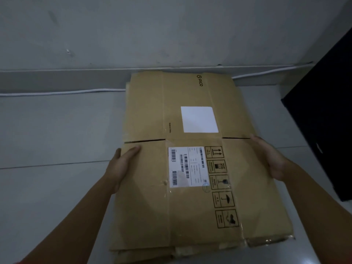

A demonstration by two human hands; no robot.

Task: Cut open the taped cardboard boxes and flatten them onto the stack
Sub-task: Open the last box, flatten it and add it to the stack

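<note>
Cardboard stack fills the middle of my view, lying on the grey floor and running from 6 o'clock up to the wall at 12. A dark panel stands at 3 o'clock.

On top of the stack lies the flattened box, flaps spread out and roughly squared with the sheets under it. By my reading this one is already cut and collapsed, and it only needs settling in place.

The left hand grips the box's 9 o'clock edge, thumb on top and fingers wrapped round the side. The right hand is at the 3 o'clock edge with one digit lying on the cardboard. Its other fingers are hidden, so I cannot tell whether they clasp.

A shipping label and loose clear tape at 5 o'clock remain on the box. I see no sealed boxes or cutter, so I cannot judge how many are left.
</note>
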